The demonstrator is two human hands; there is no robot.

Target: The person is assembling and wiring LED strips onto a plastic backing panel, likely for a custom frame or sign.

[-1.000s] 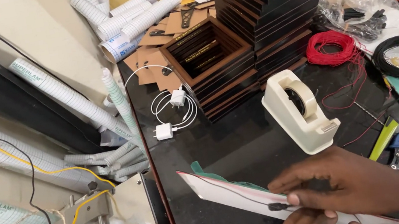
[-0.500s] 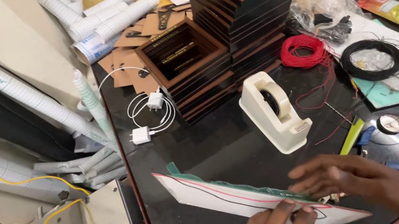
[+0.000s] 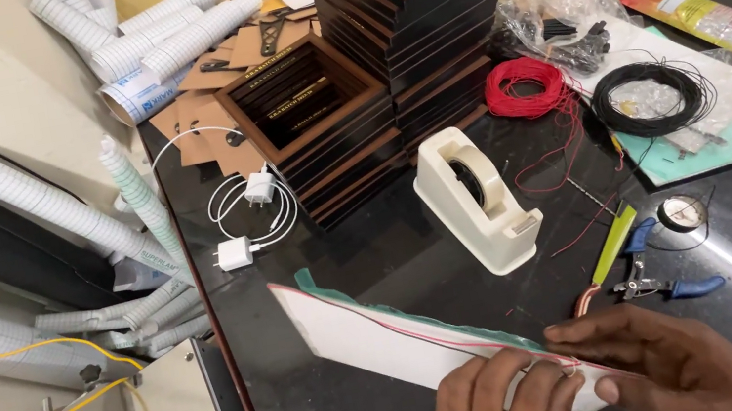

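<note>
Both hands, left (image 3: 496,403) and right (image 3: 659,359), press flat-fingered on a white panel (image 3: 380,338) at six o'clock, pinning a red wire (image 3: 429,335) along its edge; a tape dispenser (image 3: 476,201) waits untouched at twelve o'clock.

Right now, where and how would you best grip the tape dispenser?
Grip the tape dispenser from above, across its narrow body around the raised hump that holds the roll. It stands upright on the table with both long sides free; the cutter end near the red wire looks sharp, so probably avoid it.
</note>
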